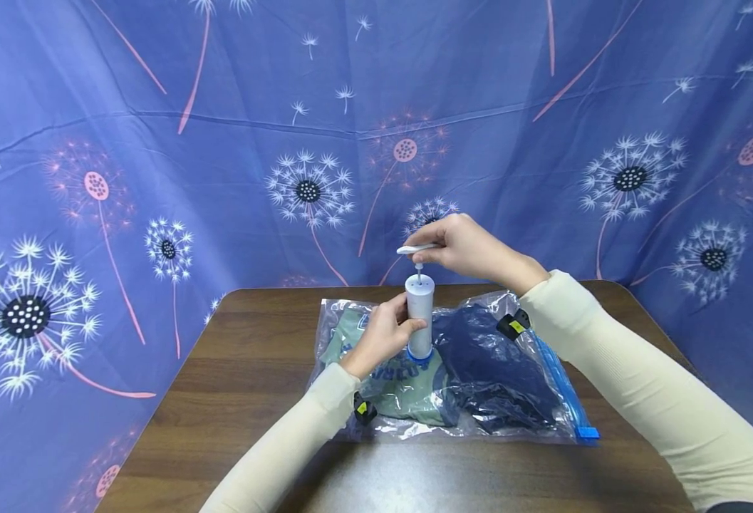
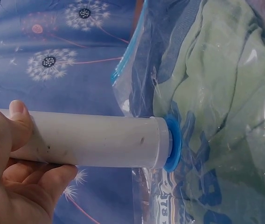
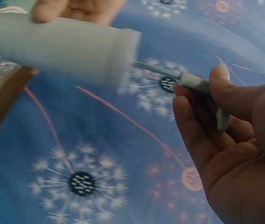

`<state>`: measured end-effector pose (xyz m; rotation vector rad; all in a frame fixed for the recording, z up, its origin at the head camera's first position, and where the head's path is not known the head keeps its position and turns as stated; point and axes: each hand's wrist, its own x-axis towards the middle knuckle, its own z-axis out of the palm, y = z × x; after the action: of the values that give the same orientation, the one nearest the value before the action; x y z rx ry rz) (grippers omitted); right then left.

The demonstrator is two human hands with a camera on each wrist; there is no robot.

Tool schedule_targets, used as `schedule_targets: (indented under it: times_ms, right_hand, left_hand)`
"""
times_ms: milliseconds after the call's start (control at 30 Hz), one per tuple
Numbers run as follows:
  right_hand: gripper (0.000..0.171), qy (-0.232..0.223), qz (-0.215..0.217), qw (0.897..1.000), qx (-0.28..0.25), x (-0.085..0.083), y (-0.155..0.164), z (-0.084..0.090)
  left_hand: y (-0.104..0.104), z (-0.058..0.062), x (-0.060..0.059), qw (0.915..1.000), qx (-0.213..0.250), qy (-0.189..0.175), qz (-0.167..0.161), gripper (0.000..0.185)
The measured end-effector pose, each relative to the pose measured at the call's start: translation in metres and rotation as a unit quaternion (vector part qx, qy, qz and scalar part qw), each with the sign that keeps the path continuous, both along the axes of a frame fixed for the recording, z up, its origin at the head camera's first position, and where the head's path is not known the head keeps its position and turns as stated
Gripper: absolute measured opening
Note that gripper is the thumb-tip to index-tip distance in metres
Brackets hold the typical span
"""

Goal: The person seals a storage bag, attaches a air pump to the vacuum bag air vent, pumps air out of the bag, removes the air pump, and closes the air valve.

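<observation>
Head: vac bag (image 1: 543,356) w/ clothes (image 1: 414,388)

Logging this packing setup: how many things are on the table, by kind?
Hand pump: 1
Clear vacuum bag: 1
Green garment: 1
Navy garment: 1
Black clips: 2
Total: 6

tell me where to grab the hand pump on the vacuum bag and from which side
Hold the pump round the middle of its grey barrel from the side, as the left hand does: it stands upright on the bag's blue valve, so a wrap steadies it. Take the T-handle from above with the right hand, fingers curled under the bar, since the rod travels straight up.
</observation>
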<state>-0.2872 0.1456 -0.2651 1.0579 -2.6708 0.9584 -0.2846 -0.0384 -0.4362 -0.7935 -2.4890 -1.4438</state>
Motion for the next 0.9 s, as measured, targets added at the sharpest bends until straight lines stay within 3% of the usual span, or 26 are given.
schedule_targets:
  times_ms: [267,900]
  right_hand:
    - [0.023,-0.003,0.015,0.999,0.032,-0.008,0.002,-0.029]
    - [0.021,0.019,-0.001,0.999,-0.026,-0.006,0.005,-0.043]
  left_hand:
    - [-0.001,-0.001,-0.001,0.9999,-0.001,0.015,-0.008,0.045]
    - [-0.001,0.000,0.000,0.9999,-0.001,0.010,-0.012,0.047]
